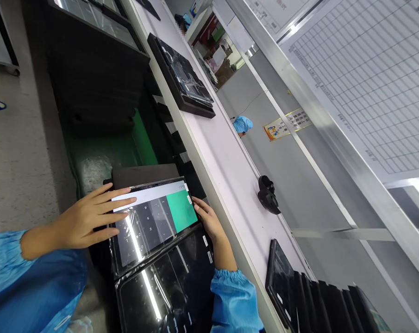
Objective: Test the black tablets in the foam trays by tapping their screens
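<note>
You are pressing your left hand (87, 217) flat and open on the lit tablet (153, 222), fingers spread over its white top bar and number pad, probably to tap the screen while keeping it steady. Your right hand (209, 222) is gripping the tablet's far edge beside the green panel, thumb on the bezel, likely bracing it so it is not sliding. The tablet is sitting tilted on top of a second dark tablet (167, 286) in glossy film, both below the edge of the white surface (226, 157), over a green bin (105, 152) with black trays (94, 60) behind. Room on your left side is looking tight against those trays. On the surface, a black scanner-like object (268, 194) is lying well apart from your right hand, a row of upright tablets (320, 296) is standing near the bottom right, and a stacked tray of screens (184, 78) is resting farther up. Open surface is running between them. A person in a blue cap (242, 124) is working far beyond.
</note>
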